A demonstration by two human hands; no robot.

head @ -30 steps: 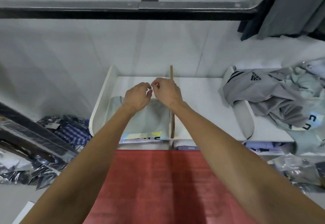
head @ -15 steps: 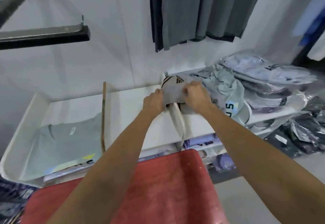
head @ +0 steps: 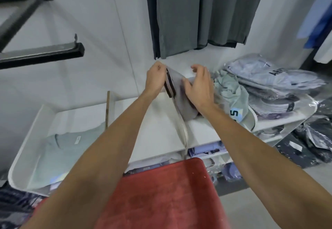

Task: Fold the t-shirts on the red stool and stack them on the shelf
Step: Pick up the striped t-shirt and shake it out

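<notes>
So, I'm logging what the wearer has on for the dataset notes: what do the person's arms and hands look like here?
Both forearms are bare up to the frame edge, so no sleeves show. The left hand and right hand wear no gloves; no watch, bracelet or ring is visible. No markings show on either.

A grey t-shirt point(head: 181, 92) with black stripes is hanging lifted above the white shelf point(head: 161, 120), its lower part bunching on the shelf top. A folded pale green t-shirt point(head: 68, 149) is lying flat in the shelf's left section. The red stool point(head: 161, 192) is standing bare.
</notes>
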